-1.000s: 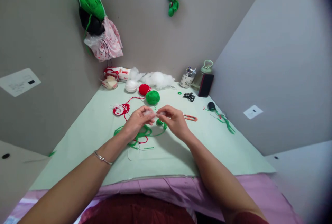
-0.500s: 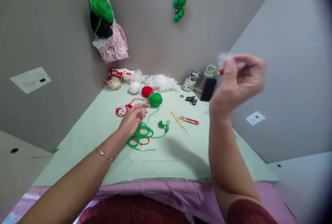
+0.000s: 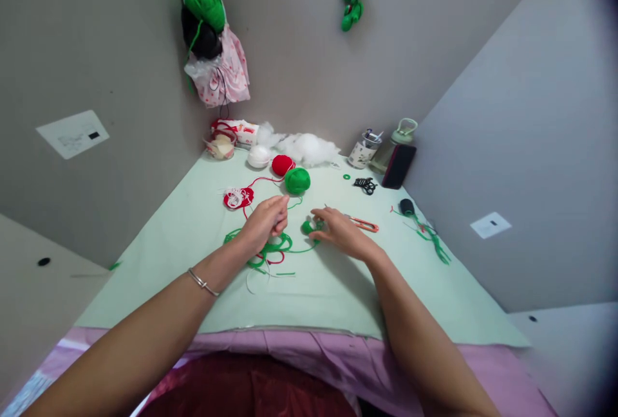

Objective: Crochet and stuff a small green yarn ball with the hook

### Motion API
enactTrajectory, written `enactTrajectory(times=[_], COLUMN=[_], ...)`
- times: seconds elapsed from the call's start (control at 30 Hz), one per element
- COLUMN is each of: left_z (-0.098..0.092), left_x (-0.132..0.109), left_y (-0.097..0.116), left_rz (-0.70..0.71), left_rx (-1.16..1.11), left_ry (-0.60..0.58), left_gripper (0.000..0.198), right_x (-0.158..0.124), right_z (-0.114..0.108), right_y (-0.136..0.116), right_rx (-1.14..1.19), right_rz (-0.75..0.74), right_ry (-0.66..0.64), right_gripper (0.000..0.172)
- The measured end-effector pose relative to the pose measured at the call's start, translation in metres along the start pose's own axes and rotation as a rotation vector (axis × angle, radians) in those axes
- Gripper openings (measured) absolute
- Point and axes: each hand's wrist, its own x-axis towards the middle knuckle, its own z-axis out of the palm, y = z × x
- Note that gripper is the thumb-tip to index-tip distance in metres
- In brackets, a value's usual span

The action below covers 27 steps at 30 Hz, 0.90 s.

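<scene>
My left hand (image 3: 271, 221) is closed, fingers curled in, above the loose loops of green yarn (image 3: 282, 241). Whatever it holds is hidden from view. To its right, my right hand (image 3: 338, 229) is lowered over a small green crocheted piece (image 3: 307, 228), its thumb and forefinger apart on either side of it. A whitish patch shows between those fingertips, too small to make out. The piece lies on the table, joined by a strand to the yarn loops. Just beyond the hands sits a green yarn ball (image 3: 297, 181).
Behind are a red yarn ball (image 3: 282, 165), a white ball (image 3: 259, 156) and fluffy white stuffing (image 3: 311, 148). A red-and-white piece (image 3: 238, 197) lies left. An orange-handled cutter (image 3: 364, 224), black scissors (image 3: 365, 185), a phone (image 3: 399, 166) and a dark spool (image 3: 406, 206) are right.
My right hand has come down and left from raised in the air, where it pinched a white tuft, to the green piece. My left hand, which showed a white tuft, has curled closed.
</scene>
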Motion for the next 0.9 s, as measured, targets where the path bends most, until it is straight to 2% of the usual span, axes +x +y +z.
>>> enactTrajectory(times=[0.07, 0.13, 0.23, 0.33, 0.47, 0.6, 0.63, 0.73, 0.83, 0.9], left_z=[0.002, 0.003, 0.001, 0.001, 0.000, -0.002, -0.002, -0.003, -0.001, 0.001], left_x=[-0.002, -0.002, -0.001, 0.001, 0.002, 0.004, 0.004, 0.004, 0.003, 0.001], left_y=[-0.001, -0.003, -0.007, -0.012, -0.012, -0.009, -0.008, -0.008, -0.007, -0.006], left_rz=[0.022, 0.038, 0.031, -0.007, 0.014, 0.040, 0.044, 0.058, 0.082, 0.098], left_rx=[0.054, 0.119, 0.214, 0.286, 0.333, 0.372, 0.383, 0.408, 0.406, 0.393], left_ry=[0.002, 0.011, 0.022, -0.028, -0.025, 0.040, 0.049, 0.060, 0.060, 0.062], left_gripper=[0.030, 0.032, 0.039, 0.040, 0.040, 0.041, 0.040, 0.035, 0.032, 0.032], right_x=[-0.006, -0.006, -0.004, -0.004, -0.006, -0.008, -0.008, -0.009, -0.009, -0.007], right_z=[0.006, 0.007, 0.006, 0.009, 0.013, 0.005, 0.001, -0.008, -0.009, -0.006], right_y=[-0.001, -0.004, -0.014, -0.027, -0.031, -0.029, -0.030, -0.038, -0.046, -0.048], right_rx=[-0.019, -0.021, -0.003, 0.014, 0.071, 0.170, 0.207, 0.536, 1.012, 1.071], right_rz=[-0.003, -0.013, -0.044, -0.091, -0.092, -0.077, -0.081, -0.091, -0.027, 0.075], right_ry=[-0.007, 0.021, 0.089, 0.119, 0.135, 0.146, 0.166, 0.242, 0.193, 0.182], right_gripper=[0.018, 0.009, 0.013, 0.016, 0.030, 0.009, 0.016, 0.029, 0.031, 0.029])
